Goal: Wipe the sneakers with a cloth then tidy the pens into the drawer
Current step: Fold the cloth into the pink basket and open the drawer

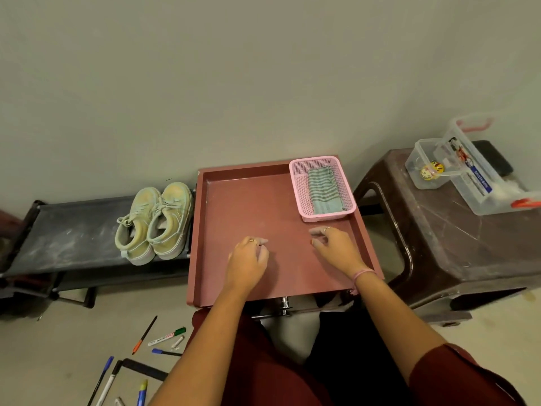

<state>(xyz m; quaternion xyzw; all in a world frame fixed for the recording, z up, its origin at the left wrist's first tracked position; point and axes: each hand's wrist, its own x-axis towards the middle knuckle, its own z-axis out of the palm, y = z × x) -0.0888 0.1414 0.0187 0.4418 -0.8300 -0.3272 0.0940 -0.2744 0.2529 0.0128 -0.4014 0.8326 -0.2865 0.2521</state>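
On the floor at 7 o'clock: scattered plastic pens [166,338], light, slick, pinch mid-barrel | left hand [247,263] and right hand [333,247] loosely curled, holding nothing, over red tray top [248,200] | 1 o'clock: soft striped cloth [325,189] in pink basket [303,194], bunch it | 10 o'clock: pale canvas sneakers [155,222], grab by heel.
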